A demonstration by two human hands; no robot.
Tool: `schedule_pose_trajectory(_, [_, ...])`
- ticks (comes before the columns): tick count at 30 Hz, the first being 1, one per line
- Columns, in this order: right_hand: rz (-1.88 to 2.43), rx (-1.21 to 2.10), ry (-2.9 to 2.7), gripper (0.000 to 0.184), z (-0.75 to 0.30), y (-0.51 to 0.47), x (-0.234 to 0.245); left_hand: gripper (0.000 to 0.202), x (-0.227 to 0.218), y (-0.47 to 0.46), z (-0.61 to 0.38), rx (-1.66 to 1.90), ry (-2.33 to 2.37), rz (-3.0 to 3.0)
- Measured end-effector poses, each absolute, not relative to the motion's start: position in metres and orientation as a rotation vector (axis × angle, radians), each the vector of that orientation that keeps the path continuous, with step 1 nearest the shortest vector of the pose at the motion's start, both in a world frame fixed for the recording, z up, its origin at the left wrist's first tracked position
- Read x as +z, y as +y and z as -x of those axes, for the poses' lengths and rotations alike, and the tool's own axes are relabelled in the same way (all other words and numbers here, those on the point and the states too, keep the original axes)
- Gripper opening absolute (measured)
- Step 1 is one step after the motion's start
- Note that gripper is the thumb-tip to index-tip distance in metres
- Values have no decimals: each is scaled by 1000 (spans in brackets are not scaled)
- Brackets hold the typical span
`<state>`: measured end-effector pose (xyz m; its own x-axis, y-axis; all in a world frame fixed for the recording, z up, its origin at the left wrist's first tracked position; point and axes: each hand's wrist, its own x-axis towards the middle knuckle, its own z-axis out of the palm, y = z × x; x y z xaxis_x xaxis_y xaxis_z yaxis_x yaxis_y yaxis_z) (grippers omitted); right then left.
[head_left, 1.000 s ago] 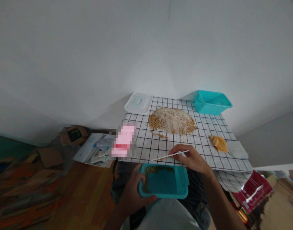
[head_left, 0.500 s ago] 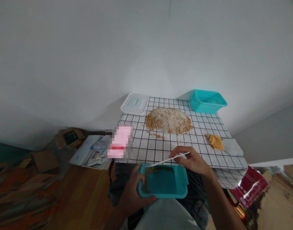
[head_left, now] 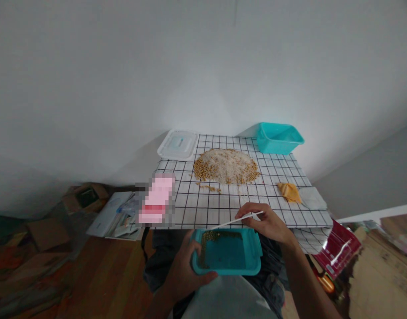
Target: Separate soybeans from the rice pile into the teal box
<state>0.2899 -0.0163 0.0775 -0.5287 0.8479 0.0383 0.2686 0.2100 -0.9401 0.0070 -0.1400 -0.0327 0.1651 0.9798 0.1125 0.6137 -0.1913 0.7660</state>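
Observation:
My left hand (head_left: 186, 261) grips the left end of a teal plastic box (head_left: 252, 266), fingers at the far side and thumb along the near rim. Small greenish-brown beans (head_left: 210, 236) lie along the box's far and left inner sides. Over the table's front edge, my right hand (head_left: 265, 221) pinches a thin white stick (head_left: 230, 222), which slants down to the left toward the box's far rim. A heap of pale grains and yellow beans (head_left: 226, 166) lies on the table beyond my hands.
A checked cloth (head_left: 197, 208) covers the table against the wall. On it stand a second teal box (head_left: 278, 141), a white lid (head_left: 179, 145) and a crumpled yellow cloth (head_left: 290, 192). A blurred-out pink object (head_left: 158, 195) is at the left edge. Cardboard boxes (head_left: 45, 237) lie on the floor.
The view has turned slightly, so the table's things appear further left. The stick's lower tip has shifted a little right along the box's far rim. Both hands keep their holds.

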Motion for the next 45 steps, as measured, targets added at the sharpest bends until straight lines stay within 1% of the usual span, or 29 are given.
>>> schedule_pose_trajectory(10, [1087, 1320, -1889, 16, -304, -26, 77, 52, -26, -131, -19, 810, 1427, -1849])
schedule_pose_trajectory(16, [1107, 1308, -1860, 14, -311, -31, 78, 53, -28, -128, -25, 844, 1394, -1857])
schedule_pose_trajectory(36, [1171, 1230, -1771, 14, -338, -42, 72, 54, -39, -123, -38, 795, 1346, -1888])
schedule_pose_trajectory(45, [1185, 1047, -1657, 23, -319, 3, 69, 53, -34, -134, -19, 796, 1445, -1891])
